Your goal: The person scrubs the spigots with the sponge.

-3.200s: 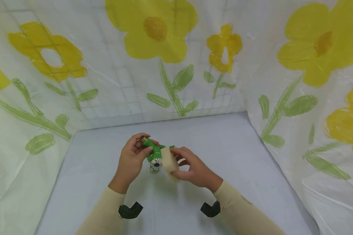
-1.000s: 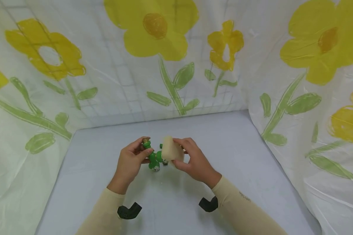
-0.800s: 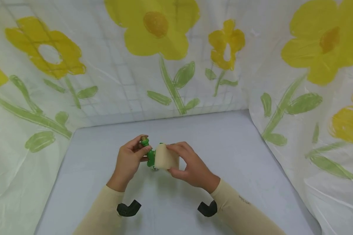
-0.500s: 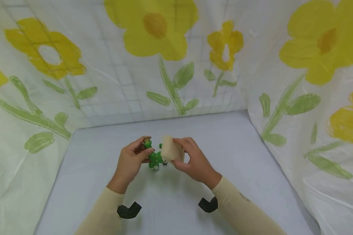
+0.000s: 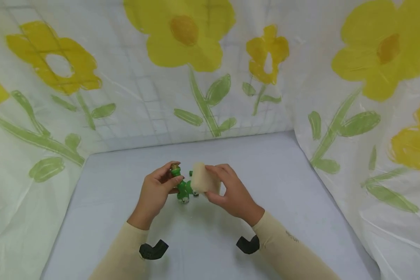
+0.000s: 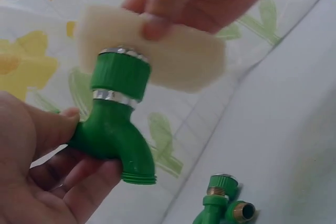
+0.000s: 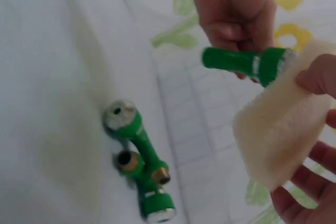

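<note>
In the left wrist view my left hand [image 6: 47, 161] pinches one end of a green garden tap [image 6: 113, 132] between thumb and fingers. The tap has a ribbed, silver-topped knob and a threaded spout. My right hand [image 5: 231, 192] holds a thick cream sponge [image 5: 205, 179] by its edges. The right wrist view puts the sponge's edge over the tap's silver top; they look to be touching. Lower down, separate from the held tap, lie more green tap fittings [image 7: 149, 156] with brass threaded ends and silver caps. The sponge hides part of the tap in the head view.
A pale grey-white table [image 5: 196, 241] lies under both hands. Curtains [image 5: 126, 105] with painted yellow flowers enclose its back and sides. Black curved pieces [image 5: 154, 249] sit by both forearms, over beige sleeves [image 5: 294, 249].
Since the oldest frame the tap has turned in my left hand. The sponge swung down across it, then moved back up and right. Little differs over the last half second.
</note>
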Motion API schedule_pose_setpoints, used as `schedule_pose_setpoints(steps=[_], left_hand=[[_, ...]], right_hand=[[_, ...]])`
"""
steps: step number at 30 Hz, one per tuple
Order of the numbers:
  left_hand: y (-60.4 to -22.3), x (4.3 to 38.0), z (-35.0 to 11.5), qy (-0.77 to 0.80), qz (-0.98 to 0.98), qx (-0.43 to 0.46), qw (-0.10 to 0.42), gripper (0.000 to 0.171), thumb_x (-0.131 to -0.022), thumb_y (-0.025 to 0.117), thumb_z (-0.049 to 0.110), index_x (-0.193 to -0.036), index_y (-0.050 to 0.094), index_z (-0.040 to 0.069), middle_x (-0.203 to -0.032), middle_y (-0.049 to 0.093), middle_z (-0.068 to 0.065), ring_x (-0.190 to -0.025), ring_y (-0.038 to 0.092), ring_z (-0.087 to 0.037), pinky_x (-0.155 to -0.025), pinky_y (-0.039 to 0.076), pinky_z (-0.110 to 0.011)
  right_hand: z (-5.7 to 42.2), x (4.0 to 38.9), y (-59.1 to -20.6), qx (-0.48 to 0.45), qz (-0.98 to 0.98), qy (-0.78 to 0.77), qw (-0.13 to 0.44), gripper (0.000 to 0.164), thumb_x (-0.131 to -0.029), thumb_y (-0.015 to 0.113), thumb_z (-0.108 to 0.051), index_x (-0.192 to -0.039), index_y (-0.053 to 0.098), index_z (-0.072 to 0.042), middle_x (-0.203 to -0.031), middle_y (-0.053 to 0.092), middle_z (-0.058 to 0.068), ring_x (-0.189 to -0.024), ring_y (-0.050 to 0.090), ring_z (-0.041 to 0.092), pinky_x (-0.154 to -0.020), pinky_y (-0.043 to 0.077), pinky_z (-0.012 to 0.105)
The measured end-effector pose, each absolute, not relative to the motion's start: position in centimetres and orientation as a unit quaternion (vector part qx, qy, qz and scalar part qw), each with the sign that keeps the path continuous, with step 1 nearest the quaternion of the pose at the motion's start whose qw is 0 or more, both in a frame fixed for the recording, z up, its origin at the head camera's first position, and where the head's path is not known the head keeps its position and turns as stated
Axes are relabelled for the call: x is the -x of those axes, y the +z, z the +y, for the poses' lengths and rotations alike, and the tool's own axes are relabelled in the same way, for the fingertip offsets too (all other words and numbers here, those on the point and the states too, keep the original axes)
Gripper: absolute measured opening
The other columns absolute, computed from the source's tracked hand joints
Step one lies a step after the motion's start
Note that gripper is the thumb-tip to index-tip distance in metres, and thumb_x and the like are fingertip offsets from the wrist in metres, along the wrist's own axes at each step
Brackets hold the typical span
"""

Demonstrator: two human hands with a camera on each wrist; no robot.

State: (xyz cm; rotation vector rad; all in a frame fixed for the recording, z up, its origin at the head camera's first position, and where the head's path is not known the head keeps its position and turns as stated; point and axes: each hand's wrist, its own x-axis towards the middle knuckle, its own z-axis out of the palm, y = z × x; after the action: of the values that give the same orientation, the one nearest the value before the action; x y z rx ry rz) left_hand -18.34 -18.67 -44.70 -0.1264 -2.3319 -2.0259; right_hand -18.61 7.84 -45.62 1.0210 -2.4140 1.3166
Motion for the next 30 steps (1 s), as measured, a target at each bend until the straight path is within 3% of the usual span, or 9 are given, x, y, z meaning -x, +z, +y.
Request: schedule_pose_setpoints(steps=[7,13,19,23,27,30], left_hand=[[-44.9,18.5,-19.1,-0.670,-0.742,0.037,0.016,0.044,-0.103,0.078,0.008,-0.145,0.069,0.008,-0.112,0.069,-0.016,-0.099,0.072,-0.021,-0.077,0.065,-0.037],[-44.7,18.1,-20.3,-0.641,-0.764,0.071,0.013,0.045,-0.103,0.079,0.008,-0.146,0.068,0.008,-0.116,0.072,-0.017,-0.100,0.074,-0.022,-0.078,0.065,-0.038],[-45.0,18.4,-24.5,-0.566,-0.824,0.022,0.018,0.045,-0.104,0.078,0.014,-0.145,0.062,0.005,-0.114,0.075,-0.019,-0.094,0.075,-0.025,-0.075,0.064,-0.035],[-46.6,18.6,-27.0,-0.425,-0.904,0.024,-0.025,0.043,-0.105,0.076,0.014,-0.146,0.064,0.008,-0.114,0.075,-0.018,-0.096,0.072,-0.029,-0.070,0.060,-0.036],[-48.5,19.0,-27.9,-0.302,-0.948,0.058,-0.081,0.043,-0.105,0.074,0.011,-0.147,0.066,0.008,-0.121,0.074,-0.018,-0.093,0.069,-0.025,-0.067,0.055,-0.038],[-49.6,19.2,-27.7,-0.274,-0.954,0.066,-0.105,0.043,-0.105,0.072,0.007,-0.147,0.068,0.009,-0.131,0.072,-0.019,-0.094,0.066,-0.023,-0.073,0.055,-0.042]], right_hand=[[7.2,18.1,-45.3,-0.401,-0.792,0.445,0.115,0.073,-0.091,0.087,-0.008,-0.157,0.056,-0.011,-0.140,0.055,0.006,-0.127,0.055,0.023,-0.098,0.057,0.044],[8.3,19.6,-45.7,-0.334,-0.819,0.455,0.105,0.071,-0.093,0.088,-0.010,-0.156,0.057,-0.010,-0.140,0.056,0.007,-0.127,0.055,0.021,-0.098,0.057,0.049],[10.2,19.9,-46.4,-0.299,-0.821,0.480,0.083,0.071,-0.094,0.087,-0.009,-0.158,0.056,-0.009,-0.143,0.057,0.007,-0.123,0.056,0.025,-0.094,0.056,0.053],[11.2,19.9,-47.0,-0.292,-0.825,0.477,0.078,0.071,-0.094,0.087,-0.010,-0.158,0.056,-0.010,-0.142,0.057,0.006,-0.122,0.056,0.024,-0.094,0.057,0.051],[11.9,19.8,-47.7,-0.285,-0.827,0.480,0.070,0.070,-0.094,0.087,-0.008,-0.157,0.056,-0.010,-0.142,0.058,0.006,-0.122,0.057,0.024,-0.093,0.057,0.054],[12.1,19.8,-48.0,-0.282,-0.826,0.484,0.065,0.071,-0.094,0.086,-0.008,-0.158,0.056,-0.011,-0.142,0.058,0.006,-0.122,0.056,0.024,-0.093,0.056,0.058]])
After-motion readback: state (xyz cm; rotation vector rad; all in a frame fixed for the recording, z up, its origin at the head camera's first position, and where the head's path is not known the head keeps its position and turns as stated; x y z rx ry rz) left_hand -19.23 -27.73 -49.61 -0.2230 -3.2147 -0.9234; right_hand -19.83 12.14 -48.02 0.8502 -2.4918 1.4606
